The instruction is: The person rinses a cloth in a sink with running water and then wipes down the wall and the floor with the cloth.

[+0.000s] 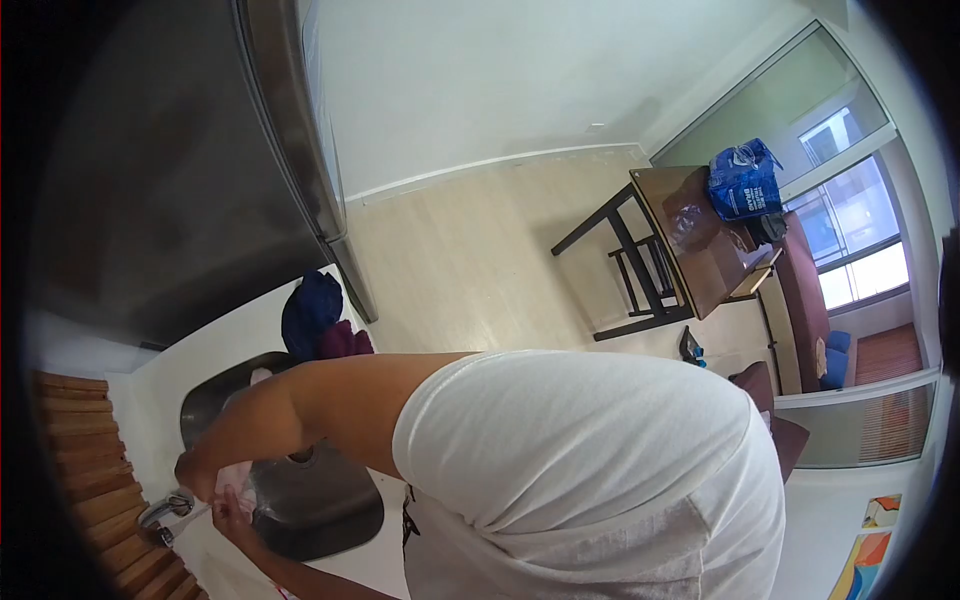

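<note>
A wet-looking pale pink cloth (235, 483) is bunched up over the tap end of a steel sink (325, 515). My left hand (233, 517) comes in from the bottom, its fingers closed on the cloth's edge. Right against the same cloth is my right hand (203, 482), which looks closed on it; my forearm and wrist hide most of its fingers. The chrome tap (165, 515) stands just beside both hands. Part of another pale item (262, 375) shows in the sink behind my right arm.
Dark blue cloth (311, 315) and maroon cloth (345, 341) lie on the white counter (165, 375) by the sink. A large steel-fronted appliance (150, 190) stands alongside. Wooden slats (90, 450) line the wall behind the tap. Across the room, a table (680, 195) bears a blue bag (745, 185).
</note>
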The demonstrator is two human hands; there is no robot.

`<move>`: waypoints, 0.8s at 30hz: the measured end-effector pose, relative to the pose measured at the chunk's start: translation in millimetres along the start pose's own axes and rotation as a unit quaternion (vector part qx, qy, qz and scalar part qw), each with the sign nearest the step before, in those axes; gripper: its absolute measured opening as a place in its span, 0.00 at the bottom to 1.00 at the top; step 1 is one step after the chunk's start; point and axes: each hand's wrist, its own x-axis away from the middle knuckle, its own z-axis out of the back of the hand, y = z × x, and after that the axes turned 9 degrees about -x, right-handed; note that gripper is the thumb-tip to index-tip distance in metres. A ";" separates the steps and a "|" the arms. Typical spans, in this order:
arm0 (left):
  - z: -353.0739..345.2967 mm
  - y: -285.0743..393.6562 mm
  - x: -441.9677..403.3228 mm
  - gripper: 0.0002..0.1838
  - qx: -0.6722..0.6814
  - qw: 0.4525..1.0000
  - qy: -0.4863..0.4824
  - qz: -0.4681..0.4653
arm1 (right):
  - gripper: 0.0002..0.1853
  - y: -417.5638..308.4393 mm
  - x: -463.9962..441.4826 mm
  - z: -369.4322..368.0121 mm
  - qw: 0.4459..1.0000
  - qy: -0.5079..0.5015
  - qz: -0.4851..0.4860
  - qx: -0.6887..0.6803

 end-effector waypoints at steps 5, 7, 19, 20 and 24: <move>15.1 -17.0 -9.9 0.23 0.154 0.981 0.081 -0.083 | 0.22 27.6 -22.3 -15.5 1.000 0.007 0.020 0.011; 20.9 -5.9 -12.1 0.25 0.249 0.963 0.099 -0.022 | 0.22 60.9 -38.8 -34.8 0.999 0.010 0.027 0.020; -2.1 -40.3 -7.3 0.22 0.518 0.835 0.152 0.108 | 0.16 10.4 -15.9 -92.1 0.883 0.076 -0.028 -0.462; -12.5 -37.7 -8.7 0.23 0.518 0.836 0.138 0.119 | 0.15 17.4 -57.2 -132.4 0.943 0.109 -0.003 -0.314; -18.6 -23.5 -17.4 0.24 0.507 0.848 0.084 0.133 | 0.13 15.6 -77.1 -149.2 0.972 0.219 0.016 -0.084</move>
